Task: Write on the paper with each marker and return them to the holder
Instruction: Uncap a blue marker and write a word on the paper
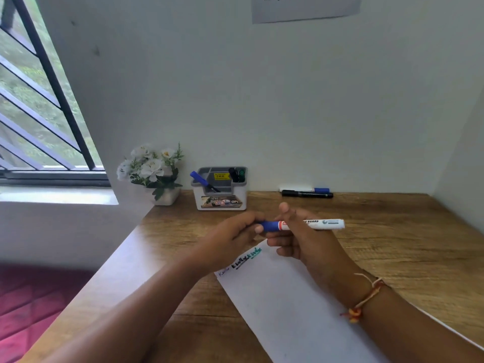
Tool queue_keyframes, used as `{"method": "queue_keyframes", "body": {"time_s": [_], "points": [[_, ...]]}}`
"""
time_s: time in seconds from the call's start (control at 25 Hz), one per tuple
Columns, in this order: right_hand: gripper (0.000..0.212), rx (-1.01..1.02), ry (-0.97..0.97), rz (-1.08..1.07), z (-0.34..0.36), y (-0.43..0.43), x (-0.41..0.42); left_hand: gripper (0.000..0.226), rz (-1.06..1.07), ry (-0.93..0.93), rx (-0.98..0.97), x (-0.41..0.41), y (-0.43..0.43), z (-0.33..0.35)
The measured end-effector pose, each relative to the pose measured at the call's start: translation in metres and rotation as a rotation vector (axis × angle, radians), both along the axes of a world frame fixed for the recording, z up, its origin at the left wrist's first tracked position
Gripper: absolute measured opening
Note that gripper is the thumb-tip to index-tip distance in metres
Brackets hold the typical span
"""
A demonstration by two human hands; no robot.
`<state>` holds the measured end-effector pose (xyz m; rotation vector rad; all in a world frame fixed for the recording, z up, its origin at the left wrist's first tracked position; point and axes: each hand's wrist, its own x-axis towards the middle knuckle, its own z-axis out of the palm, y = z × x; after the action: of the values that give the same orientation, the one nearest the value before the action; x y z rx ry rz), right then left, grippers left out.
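A white whiteboard marker with a blue cap (323, 224) lies level above the desk, held by both hands. My left hand (233, 238) grips the blue cap end; my right hand (301, 237) grips the white barrel. Below them lies a white sheet of paper (290, 305) with short words in blue, black and green near its top left corner. The grey and white holder (220, 191) stands at the back with a blue marker (203, 181) leaning out on its left side and a black and a green marker (237, 174) upright on its right side.
Two more markers (306, 192), one white with a blue cap and one black, lie against the back wall to the right of the holder. A pot of white flowers (153, 170) stands left of the holder. The wooden desk (406, 247) ends at a window ledge on the left.
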<state>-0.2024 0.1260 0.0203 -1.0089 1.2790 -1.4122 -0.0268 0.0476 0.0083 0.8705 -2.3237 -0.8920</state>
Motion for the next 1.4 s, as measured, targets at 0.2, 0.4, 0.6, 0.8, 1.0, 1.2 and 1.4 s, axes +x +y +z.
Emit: {"method": "queue_keyframes", "body": {"time_s": [0.2, 0.4, 0.6, 0.8, 1.0, 1.2, 1.4], "points": [[0.054, 0.081, -0.164, 0.027, -0.001, 0.002, 0.004, 0.026, -0.054, 0.078, 0.078, -0.006, 0.006, 0.001], [0.038, 0.152, -0.295, 0.028, -0.004, -0.001, 0.008, 0.028, -0.023, 0.237, 0.170, -0.008, 0.006, -0.009], [0.027, 0.153, -0.380, 0.049, -0.005, -0.004, 0.006, 0.031, -0.010, 0.389, 0.316, -0.013, 0.009, -0.010], [0.033, 0.138, -0.365, 0.051, -0.003, -0.003, 0.005, 0.035, 0.010, 0.440, 0.395, -0.015, 0.009, -0.010], [0.031, 0.109, -0.353, 0.083, -0.002, -0.001, 0.008, 0.040, 0.008, 0.483, 0.536, -0.012, 0.008, -0.004], [0.050, 0.104, -0.208, 0.063, 0.000, -0.004, 0.000, 0.040, -0.013, 0.505, 0.612, -0.009, 0.008, -0.001], [0.039, 0.104, 0.028, -0.054, -0.003, -0.008, -0.009, 0.021, 0.223, 0.621, 0.593, 0.007, -0.011, 0.000]]}}
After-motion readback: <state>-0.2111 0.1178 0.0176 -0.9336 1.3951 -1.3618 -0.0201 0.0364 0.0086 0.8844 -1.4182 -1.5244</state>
